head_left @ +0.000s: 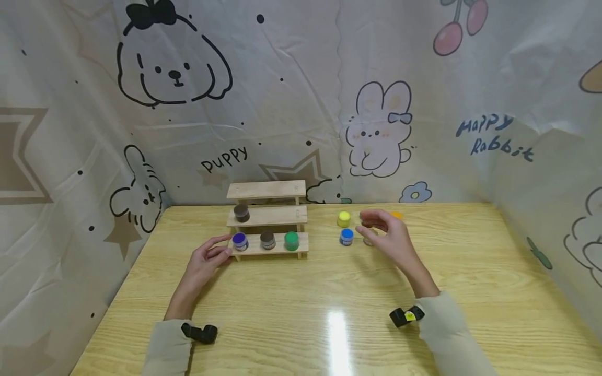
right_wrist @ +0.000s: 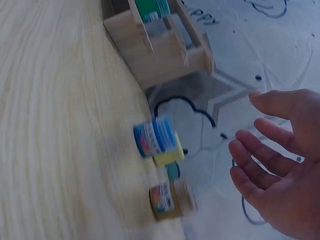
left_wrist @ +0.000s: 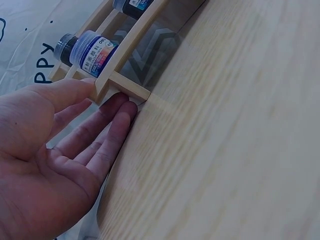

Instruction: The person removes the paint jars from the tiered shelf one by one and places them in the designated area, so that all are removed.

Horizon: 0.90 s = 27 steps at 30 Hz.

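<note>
A three-step wooden rack (head_left: 268,216) stands at the back of the table. Paint jars with purple (head_left: 240,241), dark brown (head_left: 267,239) and green (head_left: 291,241) lids line its lowest step, and another dark jar (head_left: 242,212) is on the middle step. My left hand (head_left: 207,263) holds the rack's left end, thumb and fingers at the lowest step's corner. My right hand (head_left: 392,237) hovers with parted, bent fingers and nothing between them. It is over a tan jar (right_wrist: 170,200), partly hidden in the head view, close to a blue jar (head_left: 346,237) and a yellow jar (head_left: 344,219).
An orange jar (head_left: 397,215) shows behind my right hand. The wood-grain table (head_left: 291,308) meets a printed cloth backdrop (head_left: 291,104) at the rear and on both sides. The rack's top step (head_left: 266,189) is right by the backdrop.
</note>
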### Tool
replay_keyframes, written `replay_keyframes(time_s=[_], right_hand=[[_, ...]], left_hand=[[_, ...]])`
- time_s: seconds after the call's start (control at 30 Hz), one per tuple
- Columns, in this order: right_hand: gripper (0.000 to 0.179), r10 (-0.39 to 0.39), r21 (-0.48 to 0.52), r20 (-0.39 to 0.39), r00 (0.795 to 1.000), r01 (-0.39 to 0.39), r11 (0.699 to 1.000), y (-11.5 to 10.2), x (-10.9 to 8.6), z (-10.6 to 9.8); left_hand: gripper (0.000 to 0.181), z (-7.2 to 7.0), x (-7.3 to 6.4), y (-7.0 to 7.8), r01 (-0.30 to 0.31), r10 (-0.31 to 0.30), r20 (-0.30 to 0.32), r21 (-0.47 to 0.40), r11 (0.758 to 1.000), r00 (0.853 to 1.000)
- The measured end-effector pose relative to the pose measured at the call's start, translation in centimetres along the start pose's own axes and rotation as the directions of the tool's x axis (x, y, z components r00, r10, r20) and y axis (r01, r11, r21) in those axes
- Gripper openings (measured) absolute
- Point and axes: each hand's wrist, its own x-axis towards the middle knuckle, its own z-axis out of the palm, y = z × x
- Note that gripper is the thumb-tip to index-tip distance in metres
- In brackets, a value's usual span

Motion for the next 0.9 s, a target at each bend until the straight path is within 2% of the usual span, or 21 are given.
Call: replay_keyframes(time_s=[0.23, 0.5, 0.67, 0.9], right_hand=[[0.038, -0.077, 0.003, 0.059, 0.995, 0.077, 0.997, -2.6, 1.6, 2.7], [0.038, -0.131, 0.089, 0.09, 0.987, 0.123, 0.988, -5.2, 3.7, 6.4], [0.039, -0.156, 0.148, 0.114, 0.981, 0.139, 0.979, -6.7, 4.9, 9.0], [0.038, -0.171, 0.139, 0.162, 0.972, 0.149, 0.979, -8.2, 6.3, 11.8]], left_hand=[[0.044, 0.0, 0.0, -0.1, 0.0, 0.0, -0.007, -0.019, 1.0, 1.0], [0.045, -0.4, -0.2, -0.2, 0.003, -0.003, -0.011, 0.008, 1.0, 1.0], [0.045, -0.4, -0.1, -0.1, 0.001, -0.001, -0.005, -0.008, 1.0, 1.0], [0.044, -0.1, 0.1, -0.3, 0.001, -0.001, 0.002, -0.021, 1.0, 1.0]])
